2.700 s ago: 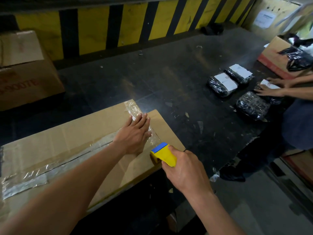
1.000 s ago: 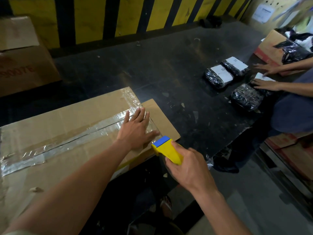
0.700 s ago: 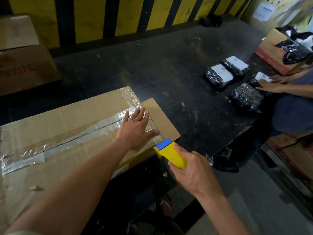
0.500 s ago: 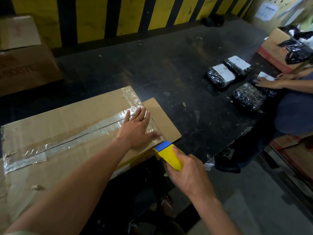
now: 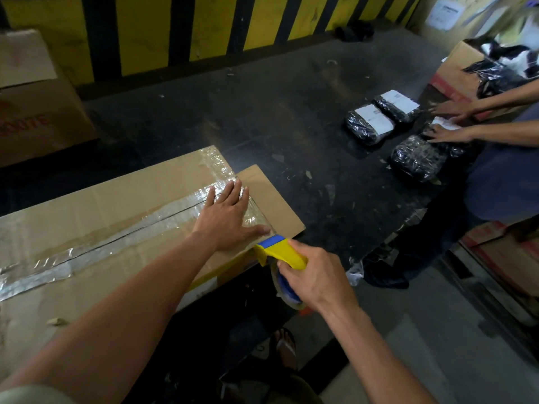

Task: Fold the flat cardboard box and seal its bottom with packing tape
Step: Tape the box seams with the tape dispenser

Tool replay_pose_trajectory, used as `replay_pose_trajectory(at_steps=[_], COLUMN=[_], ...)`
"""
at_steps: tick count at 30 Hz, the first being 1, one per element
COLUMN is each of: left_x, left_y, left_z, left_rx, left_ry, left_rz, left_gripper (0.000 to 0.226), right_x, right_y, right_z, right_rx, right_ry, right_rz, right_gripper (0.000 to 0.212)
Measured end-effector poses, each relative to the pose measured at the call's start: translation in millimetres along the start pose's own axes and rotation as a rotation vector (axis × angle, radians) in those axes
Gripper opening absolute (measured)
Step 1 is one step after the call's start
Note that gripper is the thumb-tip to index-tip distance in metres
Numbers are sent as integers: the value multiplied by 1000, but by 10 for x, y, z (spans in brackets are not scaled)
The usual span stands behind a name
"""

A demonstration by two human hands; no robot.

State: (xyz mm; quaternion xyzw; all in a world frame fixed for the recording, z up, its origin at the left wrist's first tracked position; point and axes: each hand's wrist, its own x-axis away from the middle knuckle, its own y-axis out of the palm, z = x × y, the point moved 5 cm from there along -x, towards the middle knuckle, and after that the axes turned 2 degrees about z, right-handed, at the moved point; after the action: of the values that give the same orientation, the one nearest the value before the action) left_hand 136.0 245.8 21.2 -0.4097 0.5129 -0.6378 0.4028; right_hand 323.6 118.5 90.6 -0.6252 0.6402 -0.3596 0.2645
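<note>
Our right hand (image 5: 315, 275), gripping the dispenser (image 5: 280, 252), has dropped past the box's (image 5: 116, 199) near-right corner. Our left hand (image 5: 227, 217) stays flat on the tape (image 5: 116, 237). We judge this strip nearly done.

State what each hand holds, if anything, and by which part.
Right hand grips the tape dispenser by its yellow handle. Left hand holds nothing; it presses flat on the cardboard box.

The cardboard box (image 5: 116, 193) at 8 o'clock is coloured plain tan, crossed by clear, glossy packing tape (image 5: 122, 233). The tape dispenser (image 5: 281, 253) is coloured yellow with a blue tip. The wall (image 5: 210, 21) at 12 o'clock is striped yellow and black. The parcels (image 5: 368, 123) at 2 o'clock are wrapped black, with white labels.
</note>
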Motion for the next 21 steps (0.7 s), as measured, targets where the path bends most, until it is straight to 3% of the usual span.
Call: replay_pose_trajectory(at_steps=[4, 8, 13, 21], left_x=[3, -15, 86, 183], left_y=[-32, -36, -39, -262], left_z=[28, 30, 78, -48], left_rx=[-35, -52, -43, 63], left_ry=[15, 15, -9, 25], left_rz=[-22, -17, 0, 73], left_gripper=[119, 120, 125, 68], right_x=[188, 333, 244, 32], right_y=[316, 379, 121, -428], right_z=[96, 318, 180, -85], right_rx=[329, 196, 114, 67], right_ry=[-124, -9, -78, -204], right_rz=[-167, -115, 10, 63], right_gripper=[46, 63, 45, 47])
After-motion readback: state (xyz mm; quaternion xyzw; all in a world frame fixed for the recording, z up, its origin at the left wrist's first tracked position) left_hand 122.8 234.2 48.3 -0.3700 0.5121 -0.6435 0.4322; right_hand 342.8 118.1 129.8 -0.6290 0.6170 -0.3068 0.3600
